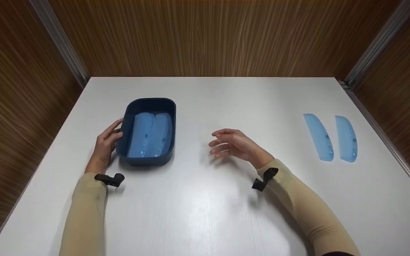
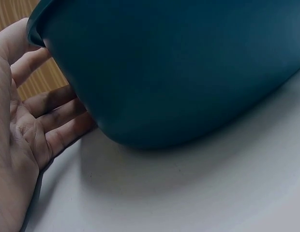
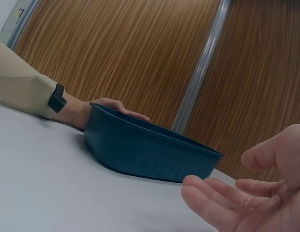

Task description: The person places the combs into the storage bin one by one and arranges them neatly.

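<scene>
Beige sleeves (image 1: 87,213) nearest. Right hand (image 1: 238,144) empty, fingers relaxed, apart from the dark-blue tub (image 1: 146,161). Left hand (image 1: 105,145) touches the tub's outer left wall; left wrist view adds fairly straight fingers. Head view alone shows two blue curved pieces (image 1: 141,131) inside, two similar pieces (image 1: 319,137) far right. Wood-grain panel (image 1: 205,39) behind.

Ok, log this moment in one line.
left hand: touching dark blue bin | right hand: empty, above table | in bin: two blue pieces | table right: two similar pieces

Hands (image 1: 105,145) (image 1: 238,144) well apart, right one relaxed
</scene>
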`<state>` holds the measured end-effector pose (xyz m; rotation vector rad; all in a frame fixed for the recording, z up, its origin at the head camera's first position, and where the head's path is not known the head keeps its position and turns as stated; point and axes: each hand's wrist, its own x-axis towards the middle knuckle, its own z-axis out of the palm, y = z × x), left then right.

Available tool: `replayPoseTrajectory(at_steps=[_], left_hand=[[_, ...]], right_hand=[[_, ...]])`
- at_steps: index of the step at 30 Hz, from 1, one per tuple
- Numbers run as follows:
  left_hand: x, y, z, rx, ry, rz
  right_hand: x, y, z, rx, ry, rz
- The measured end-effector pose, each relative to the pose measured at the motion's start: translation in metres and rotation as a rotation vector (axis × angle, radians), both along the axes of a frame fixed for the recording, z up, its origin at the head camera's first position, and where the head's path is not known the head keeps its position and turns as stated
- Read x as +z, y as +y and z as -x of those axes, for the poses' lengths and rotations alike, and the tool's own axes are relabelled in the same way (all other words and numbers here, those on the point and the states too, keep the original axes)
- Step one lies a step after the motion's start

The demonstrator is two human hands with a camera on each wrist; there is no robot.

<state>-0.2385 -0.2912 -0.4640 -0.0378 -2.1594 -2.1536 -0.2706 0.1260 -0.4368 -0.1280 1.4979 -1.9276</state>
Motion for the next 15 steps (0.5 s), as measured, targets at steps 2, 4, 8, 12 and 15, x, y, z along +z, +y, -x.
replayPoseTrajectory(at_steps=[2, 4, 8, 12, 15], left_hand=[[0.000, 0.000, 0.000, 0.000, 0.003, 0.002], [0.000, 0.000, 0.001, -0.004, 0.007, 0.004], [0.000, 0.000, 0.000, -0.004, 0.010, 0.020], [0.000, 0.001, -0.001, -0.009, 0.006, 0.035], [0.000, 0.001, -0.001, -0.010, 0.000, 0.041]], right_hand=[[-0.001, 0.004, 0.000, 0.000, -0.004, 0.010], [-0.001, 0.009, -0.001, -0.005, -0.004, 0.013], [-0.002, 0.019, -0.001, -0.028, -0.005, 0.016], [-0.002, 0.028, -0.002, -0.043, -0.008, 0.024], [-0.003, 0.036, -0.002, -0.053, -0.013, 0.035]])
